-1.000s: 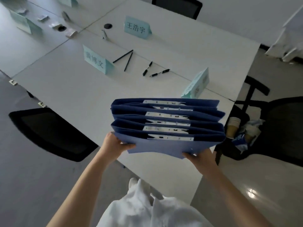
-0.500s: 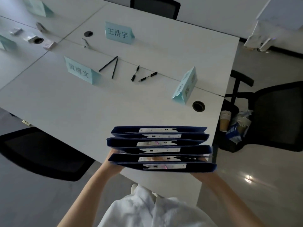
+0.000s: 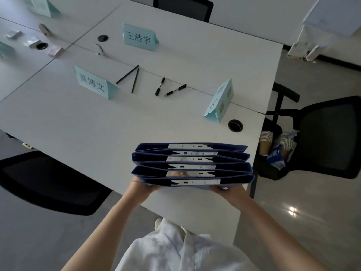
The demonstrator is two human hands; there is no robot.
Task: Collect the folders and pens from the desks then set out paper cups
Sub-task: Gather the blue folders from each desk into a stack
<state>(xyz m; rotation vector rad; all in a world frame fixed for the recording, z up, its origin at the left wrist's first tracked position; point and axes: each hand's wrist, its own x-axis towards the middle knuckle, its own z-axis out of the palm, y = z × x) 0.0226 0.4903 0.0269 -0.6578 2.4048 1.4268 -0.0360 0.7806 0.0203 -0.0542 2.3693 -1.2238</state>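
Observation:
A stack of blue folders (image 3: pixel 192 164) with white spine labels lies flat between my hands, over the near right part of the white desk (image 3: pixel 82 126). My left hand (image 3: pixel 139 185) grips the stack's left underside and my right hand (image 3: pixel 227 189) grips its right underside. Two black pencils (image 3: pixel 130 76) and two black pens (image 3: pixel 170 89) lie farther back near the desk's middle seam. Stacked paper cups (image 3: pixel 266 141) in torn plastic wrapping sit on the black chair at the right.
Three light blue name cards (image 3: pixel 139 37) stand on the desk, and a round cable hole (image 3: pixel 235 125) is near the right edge. Black chairs stand at the left (image 3: pixel 45 182), right (image 3: pixel 328 137) and far side (image 3: pixel 183 8). Small clips lie at the far left.
The folder stack has tipped from a tilted, fanned hold to lying flat and low over the desk's near right part. Both hands stayed on it. The view shifted forward.

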